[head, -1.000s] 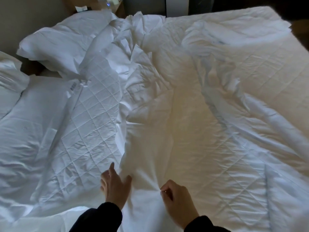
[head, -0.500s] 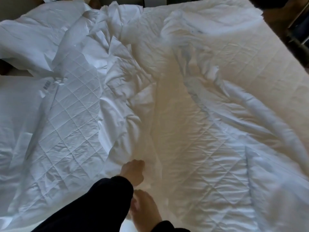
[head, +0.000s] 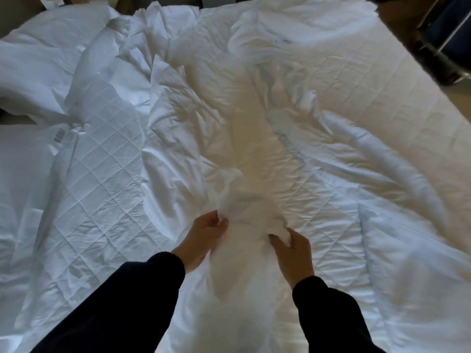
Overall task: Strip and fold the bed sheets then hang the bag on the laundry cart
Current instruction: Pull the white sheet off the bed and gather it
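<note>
Surroundings: a quilted mattress pad (head: 102, 169) lies exposed to the left of the hands, its diamond stitching sharp. Rumpled white bedding (head: 38, 54) is heaped at the far left, with a printed tag (head: 59, 136) just below it.
In the way: loose, creased folds stand up just left of the gathered cloth, and two dark sleeves (head: 122, 309) cover the near bottom of the view.
Edges: the bed's right edge runs diagonally across the top right corner. Beyond it are beige floor (head: 457, 103) and dark metal-framed furniture (head: 443, 34) (too cropped to say what kind).
Open room: the quilted stretch right of the hands lies flatter, crossed by one soft ridge.
Bed sheet (head: 244, 207): white and bunched into a thick rope in the middle of the bed, its near end between the hands.
Long axis: it runs from the person roughly straight away toward the far end of the bed.
Left hand (head: 206, 233): thumb and fingers pinch the bunch's left side.
Right hand (head: 293, 248): fingers curl into the right side, grasping a wad.
</note>
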The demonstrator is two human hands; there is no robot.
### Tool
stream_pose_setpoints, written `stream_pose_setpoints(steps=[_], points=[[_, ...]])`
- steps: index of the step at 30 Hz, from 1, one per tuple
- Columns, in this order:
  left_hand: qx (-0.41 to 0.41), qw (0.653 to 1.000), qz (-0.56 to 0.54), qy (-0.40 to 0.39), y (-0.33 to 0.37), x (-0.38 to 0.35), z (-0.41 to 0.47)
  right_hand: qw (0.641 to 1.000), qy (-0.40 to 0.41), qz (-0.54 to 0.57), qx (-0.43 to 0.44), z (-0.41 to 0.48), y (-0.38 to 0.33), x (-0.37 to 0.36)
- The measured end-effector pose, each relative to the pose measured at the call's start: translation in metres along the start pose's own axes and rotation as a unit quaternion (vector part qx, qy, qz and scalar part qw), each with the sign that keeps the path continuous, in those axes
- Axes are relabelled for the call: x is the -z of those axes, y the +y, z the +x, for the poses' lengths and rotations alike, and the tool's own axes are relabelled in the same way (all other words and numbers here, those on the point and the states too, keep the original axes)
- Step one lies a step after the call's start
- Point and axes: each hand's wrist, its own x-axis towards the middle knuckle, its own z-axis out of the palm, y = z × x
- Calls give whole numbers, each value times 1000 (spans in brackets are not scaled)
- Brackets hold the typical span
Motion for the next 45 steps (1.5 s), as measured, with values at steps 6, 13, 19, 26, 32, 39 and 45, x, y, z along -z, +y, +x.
stream_pose_setpoints(steps=[6,13,19,26,32,39,45], points=[[-57,978,198,-38,1,-64,20,954,268,-40,-127,26,6,127],[-118,779,615,37,-64,-104,28,893,244,-243,-291,-16,94,214],[17,862,503,-60,-106,-103,35,888,219,-265,-306,-47,118,229],[-129,851,475,-184,-120,-126,19,864,316,-293,-262,-47,121,275],[-266,761,571,-155,-158,-87,-5,820,186,-498,-212,-90,135,175],[-335,671,657,-75,-200,-39,-34,861,34,-488,140,-174,140,45],[-356,571,736,-74,-201,-57,-35,865,-17,-501,-16,-179,154,56]])
